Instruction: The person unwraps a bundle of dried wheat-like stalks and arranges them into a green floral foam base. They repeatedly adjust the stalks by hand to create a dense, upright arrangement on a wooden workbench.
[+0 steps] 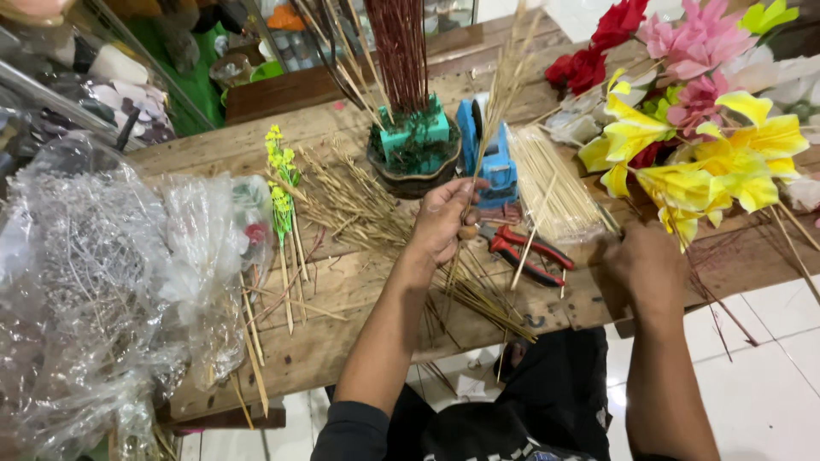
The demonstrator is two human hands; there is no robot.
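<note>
Wooden workbench [342,341] was crowded w/ clutter: clear plastic bags [102,273] at left, paper flowers [700,145] at right, loose sticks [359,209] mid-bench. Little open room; near edge ran just by the wrists. Left hand [442,218] was closed around a thin stick bundle [504,85], held upright above the bench. Prob. light, stiff but brittle, so grip low, near the base. Right hand [645,265] lay by the pale skewer pile [551,183]; can't tell if it held anything. Red pliers [525,249] lay btw the hands.

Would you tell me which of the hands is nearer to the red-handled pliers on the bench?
Left. The left hand, gripping thin sticks, sits just beside the pliers at their head end. The right hand rests farther off, past the handle tips, near the yellow flowers.
</note>
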